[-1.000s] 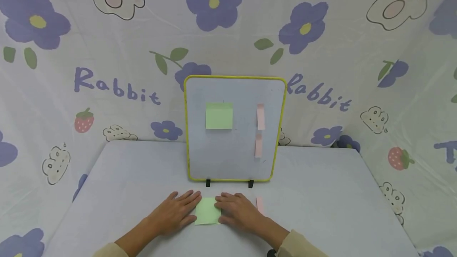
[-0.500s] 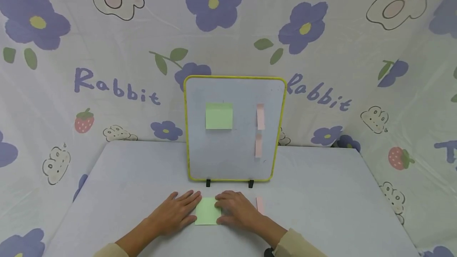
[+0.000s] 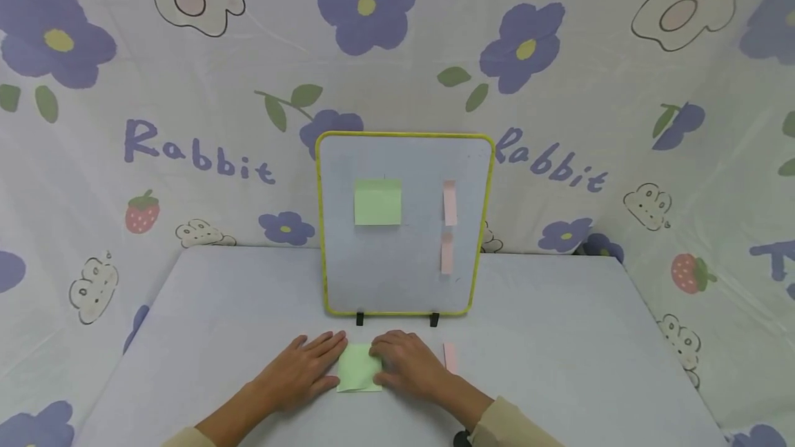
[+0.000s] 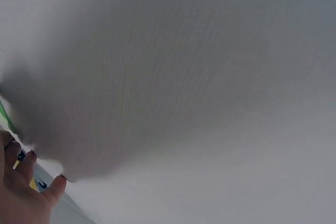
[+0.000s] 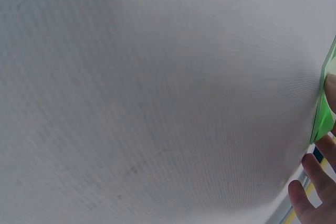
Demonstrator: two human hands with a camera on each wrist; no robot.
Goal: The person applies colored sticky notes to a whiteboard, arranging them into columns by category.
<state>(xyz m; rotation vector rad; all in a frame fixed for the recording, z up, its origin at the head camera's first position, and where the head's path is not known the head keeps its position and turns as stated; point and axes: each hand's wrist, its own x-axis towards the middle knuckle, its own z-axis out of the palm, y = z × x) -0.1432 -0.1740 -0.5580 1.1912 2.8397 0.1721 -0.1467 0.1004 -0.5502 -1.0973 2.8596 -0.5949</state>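
A green sticky note pad point(image 3: 357, 370) lies on the table between my hands. My left hand point(image 3: 299, 370) is flat on the table, its fingertips and thumb against the pad's left edge. At the right edge, my right hand point(image 3: 410, 365) has its fingers bent, and its thumb and forefinger pinch the top sticky note point(image 5: 324, 123). That sheet bows slightly along its lower edge. Beside the right hand lies a pink strip point(image 3: 450, 357), partly hidden by it. The left wrist view shows mostly the tabletop, with the left hand's fingers point(image 4: 32, 182) at the lower left.
Behind the hands a yellow-framed whiteboard point(image 3: 397, 281) stands on black feet point(image 3: 434, 319). It bears a green sticky note point(image 3: 377, 202) and two pink strips point(image 3: 450, 203). A small black object point(image 3: 462, 439) sits by the right sleeve. Printed cloth surrounds the white table point(image 3: 546, 336).
The right hand's fingers have bent more at the pad's right edge, and the top sheet's lower edge now bows. The left hand stays in place. The head view has shifted slightly.
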